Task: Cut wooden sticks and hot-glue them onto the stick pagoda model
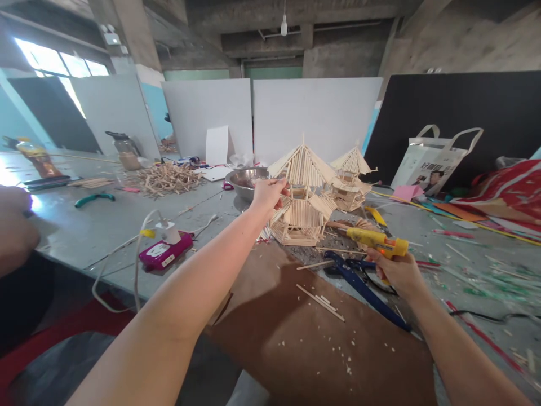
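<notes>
In the head view my right hand (pixel 399 275) is wrapped around a yellow hot glue gun (pixel 376 241), whose nozzle points left toward a pagoda model (pixel 302 217) built from thin wooden sticks. My left hand (pixel 270 194) is at the left side of that model, below the upper roof. Its fingers are curled together; what they pinch, if anything, is hidden. A second stick pagoda (pixel 350 180) stands behind to the right. Below the glue gun lie blue-handled pliers (pixel 363 287). Several loose sticks (pixel 321 303) rest on a brown sheet (pixel 270 287) in front of the model.
A metal bowl (pixel 243 181) sits behind my left hand, near a pile of wooden pieces (pixel 169 179). On the left are a purple power strip (pixel 164 252) with a white plug and teal pliers (pixel 95 199). A paper bag (pixel 426 160) stands right. Another person's arm (pixel 17 225) shows at far left.
</notes>
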A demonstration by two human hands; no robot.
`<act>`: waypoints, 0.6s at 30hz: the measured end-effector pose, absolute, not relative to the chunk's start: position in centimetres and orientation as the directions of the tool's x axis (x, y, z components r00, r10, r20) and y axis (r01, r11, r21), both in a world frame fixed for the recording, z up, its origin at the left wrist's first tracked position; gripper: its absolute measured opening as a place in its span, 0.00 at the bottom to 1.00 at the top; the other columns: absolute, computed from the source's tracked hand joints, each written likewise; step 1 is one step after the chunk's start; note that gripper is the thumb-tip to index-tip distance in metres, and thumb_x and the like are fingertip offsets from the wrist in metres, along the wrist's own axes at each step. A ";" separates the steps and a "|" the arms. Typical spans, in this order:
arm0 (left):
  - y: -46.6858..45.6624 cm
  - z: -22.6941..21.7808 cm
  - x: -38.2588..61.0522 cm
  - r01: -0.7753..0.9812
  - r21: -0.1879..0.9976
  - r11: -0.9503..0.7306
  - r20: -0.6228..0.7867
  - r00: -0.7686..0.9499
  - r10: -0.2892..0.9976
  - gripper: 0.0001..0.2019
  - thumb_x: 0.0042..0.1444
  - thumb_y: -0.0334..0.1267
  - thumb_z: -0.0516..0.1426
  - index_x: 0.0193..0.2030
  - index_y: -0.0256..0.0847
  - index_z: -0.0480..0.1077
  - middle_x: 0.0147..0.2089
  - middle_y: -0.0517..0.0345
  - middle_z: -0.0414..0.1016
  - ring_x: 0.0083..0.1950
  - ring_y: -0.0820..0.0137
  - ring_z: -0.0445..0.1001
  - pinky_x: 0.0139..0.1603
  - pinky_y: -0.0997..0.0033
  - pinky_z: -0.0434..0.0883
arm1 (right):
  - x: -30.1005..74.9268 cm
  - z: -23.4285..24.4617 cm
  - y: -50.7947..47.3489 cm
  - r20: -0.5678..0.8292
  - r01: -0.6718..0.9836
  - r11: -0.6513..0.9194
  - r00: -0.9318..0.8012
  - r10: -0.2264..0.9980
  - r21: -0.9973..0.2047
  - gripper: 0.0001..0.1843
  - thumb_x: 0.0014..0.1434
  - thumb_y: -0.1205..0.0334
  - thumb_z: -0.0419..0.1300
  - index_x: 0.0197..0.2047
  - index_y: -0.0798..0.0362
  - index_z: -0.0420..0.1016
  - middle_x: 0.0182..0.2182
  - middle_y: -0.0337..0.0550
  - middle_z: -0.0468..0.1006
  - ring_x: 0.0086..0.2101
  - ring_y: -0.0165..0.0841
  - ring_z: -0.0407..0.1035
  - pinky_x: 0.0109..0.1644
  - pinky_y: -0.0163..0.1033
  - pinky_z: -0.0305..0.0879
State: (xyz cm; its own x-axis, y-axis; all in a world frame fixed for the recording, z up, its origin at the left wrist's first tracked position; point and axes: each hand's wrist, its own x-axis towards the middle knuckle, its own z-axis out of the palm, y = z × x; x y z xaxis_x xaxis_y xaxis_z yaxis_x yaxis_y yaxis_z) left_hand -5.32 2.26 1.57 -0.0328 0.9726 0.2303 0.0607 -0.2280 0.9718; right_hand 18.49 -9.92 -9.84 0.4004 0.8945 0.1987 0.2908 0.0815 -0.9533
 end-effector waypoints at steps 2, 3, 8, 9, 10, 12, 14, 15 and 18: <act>2.1 1.7 -5.2 0.061 0.976 -0.208 0.211 -0.035 0.977 0.10 0.50 0.38 0.52 0.25 0.34 0.67 0.19 0.59 0.68 0.09 0.84 0.54 0.12 0.77 0.48 | 18.4 -9.7 -10.0 0.207 0.291 0.091 0.396 0.895 -0.952 0.16 0.36 0.50 0.62 0.15 0.54 0.65 0.05 0.32 0.58 0.08 0.22 0.49 0.11 0.30 0.46; 2.0 1.8 -5.2 0.061 0.978 -0.198 0.200 -0.034 0.979 0.10 0.50 0.38 0.52 0.25 0.34 0.68 0.19 0.59 0.68 0.09 0.84 0.53 0.12 0.77 0.47 | 18.4 -9.7 -10.0 0.207 0.287 0.094 0.397 0.894 -0.953 0.16 0.36 0.50 0.62 0.15 0.54 0.64 0.05 0.32 0.58 0.08 0.22 0.49 0.11 0.30 0.46; 2.1 2.1 -5.2 0.033 0.986 -0.164 0.164 -0.009 0.986 0.09 0.49 0.38 0.53 0.25 0.34 0.67 0.20 0.60 0.68 0.09 0.85 0.53 0.12 0.77 0.48 | 18.4 -9.7 -10.0 0.190 0.278 0.078 0.405 0.894 -0.957 0.17 0.35 0.50 0.62 0.15 0.54 0.64 0.05 0.32 0.58 0.08 0.22 0.50 0.11 0.31 0.45; 2.2 2.1 -5.3 0.022 0.987 -0.159 0.159 -0.005 0.987 0.09 0.49 0.38 0.53 0.24 0.34 0.67 0.19 0.60 0.68 0.09 0.84 0.53 0.12 0.77 0.48 | 18.4 -9.8 -9.9 0.185 0.278 0.073 0.403 0.896 -0.958 0.17 0.36 0.50 0.62 0.15 0.54 0.64 0.05 0.32 0.58 0.08 0.22 0.50 0.11 0.31 0.45; 2.2 2.1 -5.3 0.012 0.988 -0.153 0.153 0.001 0.988 0.09 0.48 0.38 0.53 0.23 0.34 0.66 0.19 0.60 0.68 0.09 0.84 0.53 0.12 0.77 0.48 | 18.4 -9.9 -9.9 0.182 0.275 0.071 0.403 0.897 -0.959 0.17 0.36 0.50 0.62 0.15 0.54 0.64 0.04 0.32 0.58 0.08 0.22 0.49 0.11 0.31 0.45; 2.3 2.2 -5.3 -0.004 0.989 -0.147 0.147 0.007 0.989 0.09 0.48 0.38 0.54 0.22 0.35 0.66 0.19 0.60 0.67 0.09 0.84 0.53 0.12 0.76 0.48 | 18.5 -9.9 -9.9 0.181 0.265 0.075 0.404 0.897 -0.961 0.17 0.36 0.50 0.62 0.16 0.54 0.64 0.05 0.32 0.58 0.08 0.22 0.49 0.11 0.30 0.45; 2.3 2.3 -5.3 -0.015 0.989 -0.147 0.147 0.007 0.989 0.09 0.47 0.38 0.54 0.22 0.35 0.66 0.19 0.60 0.67 0.09 0.84 0.52 0.13 0.76 0.48 | 18.5 -10.0 -9.9 0.190 0.262 0.086 0.401 0.896 -0.961 0.16 0.36 0.50 0.62 0.16 0.54 0.65 0.05 0.32 0.58 0.08 0.22 0.50 0.11 0.30 0.45; 2.3 2.3 -5.3 -0.020 0.989 -0.148 0.148 0.007 0.989 0.09 0.47 0.38 0.55 0.22 0.35 0.66 0.18 0.59 0.67 0.09 0.84 0.52 0.13 0.76 0.48 | 18.5 -9.9 -9.9 0.193 0.264 0.090 0.398 0.897 -0.960 0.16 0.36 0.50 0.62 0.16 0.54 0.65 0.05 0.32 0.58 0.08 0.22 0.50 0.11 0.30 0.46; 2.2 2.4 -5.3 -0.033 0.989 -0.146 0.146 0.012 0.989 0.09 0.46 0.38 0.56 0.22 0.35 0.67 0.18 0.59 0.67 0.10 0.84 0.52 0.13 0.76 0.48 | 18.5 -9.9 -9.9 0.201 0.282 0.090 0.395 0.896 -0.955 0.16 0.36 0.50 0.62 0.16 0.54 0.66 0.05 0.32 0.58 0.09 0.22 0.50 0.11 0.31 0.46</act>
